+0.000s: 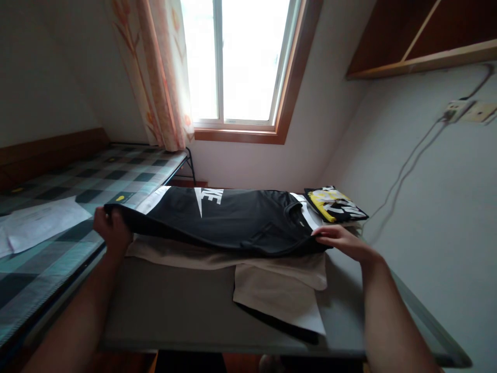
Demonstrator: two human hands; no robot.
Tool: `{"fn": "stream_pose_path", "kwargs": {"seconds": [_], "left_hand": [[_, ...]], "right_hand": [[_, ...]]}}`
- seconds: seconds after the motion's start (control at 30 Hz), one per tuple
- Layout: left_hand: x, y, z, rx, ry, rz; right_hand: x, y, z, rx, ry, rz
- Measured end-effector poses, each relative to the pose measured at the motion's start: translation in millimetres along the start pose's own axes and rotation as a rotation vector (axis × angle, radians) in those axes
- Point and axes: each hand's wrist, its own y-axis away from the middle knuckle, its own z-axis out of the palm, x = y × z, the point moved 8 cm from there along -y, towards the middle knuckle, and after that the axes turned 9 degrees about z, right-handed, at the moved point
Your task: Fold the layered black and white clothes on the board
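Observation:
A black T-shirt [233, 215] with a white logo is spread across the grey table [186, 311]. Its near edge is lifted, pinched at the left end by my left hand [112, 228] and at the right end, near the collar, by my right hand [337, 241]. Both hands have their fingers closed on the fabric. Beneath the raised edge shows a beige layer of cloth with a beige sleeve [277, 295] lying toward me, black along its lower edge. Whether the beige layer belongs to the same shirt, I cannot tell.
A folded black, yellow and white garment [336, 203] sits at the table's far right. On the left stands a bed with a checked mattress [135, 176] and white papers [46, 220] on it. Cables [407, 160] hang down the right wall; a window [248, 57] is ahead.

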Motion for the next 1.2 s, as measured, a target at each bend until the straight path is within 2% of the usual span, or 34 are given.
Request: {"fn": "stream_pose_path", "kwargs": {"seconds": [0.07,0.13,0.2,0.3,0.43,0.5,0.67,0.77,0.9,1.03,1.2], "left_hand": [[5.2,1.4,3.7,-0.013,-0.031,0.030],[5.7,1.9,13.1,-0.071,-0.031,0.040],[0.4,1.2,21.5,-0.108,-0.033,0.017],[-11.5,-0.5,36.3,-0.188,-0.054,-0.031],[-25.6,5.5,62.5,-0.416,-0.064,-0.097],[-30.5,11.3,71.6,-0.516,-0.082,-0.108],[-39.3,20.8,81.7,-0.659,-0.234,-0.014],[-46.7,18.7,80.4,-0.624,-0.281,0.001],[-54.0,15.0,75.6,-0.557,-0.318,-0.050],[-49.1,16.8,73.3,-0.558,-0.363,-0.056],[-43.2,19.4,68.7,-0.532,-0.315,-0.077]], "right_hand": [[4.4,-2.8,10.3,-0.084,0.063,0.046],[6.5,-6.4,11.7,-0.071,0.085,0.062],[6.2,-11.3,7.2,0.011,0.060,0.041],[7.3,-21.9,-3.3,0.222,0.002,-0.019],[16.9,-34.7,-6.8,0.530,0.159,-0.015],[21.5,-38.4,-2.7,0.599,0.282,0.015],[27.5,-38.8,2.2,0.636,0.397,0.070],[28.4,-37.2,2.3,0.670,0.433,0.100],[30.0,-34.5,2.9,0.740,0.503,0.196],[26.9,-30.2,4.7,0.782,0.548,0.247],[25.2,-27.8,6.2,0.785,0.552,0.267]]}}
